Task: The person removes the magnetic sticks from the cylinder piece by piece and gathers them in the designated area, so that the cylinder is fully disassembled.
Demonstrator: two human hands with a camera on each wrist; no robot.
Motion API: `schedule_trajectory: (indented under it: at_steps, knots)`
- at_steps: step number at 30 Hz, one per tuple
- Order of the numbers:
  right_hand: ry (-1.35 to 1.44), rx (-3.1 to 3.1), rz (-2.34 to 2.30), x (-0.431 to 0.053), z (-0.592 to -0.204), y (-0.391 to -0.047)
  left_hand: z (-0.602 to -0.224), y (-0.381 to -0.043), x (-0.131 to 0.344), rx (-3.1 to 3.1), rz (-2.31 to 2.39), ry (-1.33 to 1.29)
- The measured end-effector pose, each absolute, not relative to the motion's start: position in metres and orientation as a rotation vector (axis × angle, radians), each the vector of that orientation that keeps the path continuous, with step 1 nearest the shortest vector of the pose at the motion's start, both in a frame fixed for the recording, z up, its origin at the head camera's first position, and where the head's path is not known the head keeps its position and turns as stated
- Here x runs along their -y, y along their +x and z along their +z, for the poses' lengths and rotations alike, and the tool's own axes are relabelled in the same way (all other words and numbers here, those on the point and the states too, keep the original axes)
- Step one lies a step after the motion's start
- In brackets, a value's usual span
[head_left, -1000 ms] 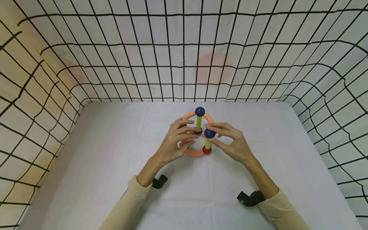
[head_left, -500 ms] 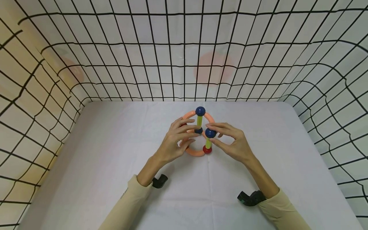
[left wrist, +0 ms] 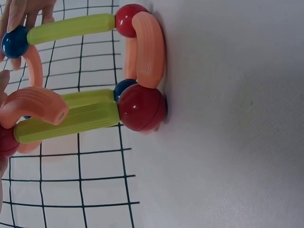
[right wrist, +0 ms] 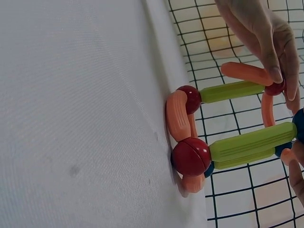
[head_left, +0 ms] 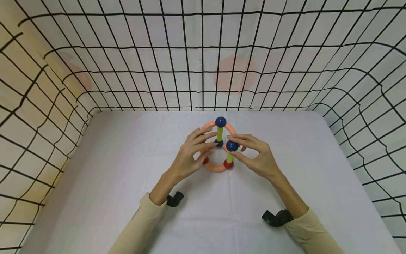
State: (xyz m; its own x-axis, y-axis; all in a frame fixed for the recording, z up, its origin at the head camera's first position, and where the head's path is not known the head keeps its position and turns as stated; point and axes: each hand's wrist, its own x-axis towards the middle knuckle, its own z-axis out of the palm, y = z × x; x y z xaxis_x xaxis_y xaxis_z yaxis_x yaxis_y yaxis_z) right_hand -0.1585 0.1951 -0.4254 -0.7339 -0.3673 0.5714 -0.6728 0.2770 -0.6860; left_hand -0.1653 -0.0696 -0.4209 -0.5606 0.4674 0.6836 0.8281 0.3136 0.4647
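Two hands flank the toy frame (head_left: pixel 220 134), which stands on the white cloth (head_left: pixel 269 197). Over the last half-second the left hand (head_left: pixel 193 150) has edged outward from the frame's middle, baring more of the lower red ball (head_left: pixel 205 161). It pinches the upper red ball (right wrist: pixel 274 89) on the frame's left post. The right hand (head_left: pixel 255 150) has barely moved, thumb and fingers pinching the blue ball (head_left: pixel 232 145) on the frame's right post. This looks like a small adjustment: a curved stick (left wrist: pixel 35 102) beside the upper red ball has one end free, so the frame's upper ring seems unjoined.

A crease runs from below the frame toward the person. Beyond the frame rises black mesh (head_left: pixel 202 72), a faded orange patch (head_left: pixel 242 66) behind it; more mesh stands on either side.
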Motion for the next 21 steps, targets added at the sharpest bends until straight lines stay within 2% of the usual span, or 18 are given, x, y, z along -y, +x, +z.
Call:
schedule_trajectory:
  at_steps: [21]
  knots:
    - [0.976,2.224,1.469,-0.197,-0.423,-0.159,-0.418,-0.166,0.086,2.146,-1.131,-0.984]
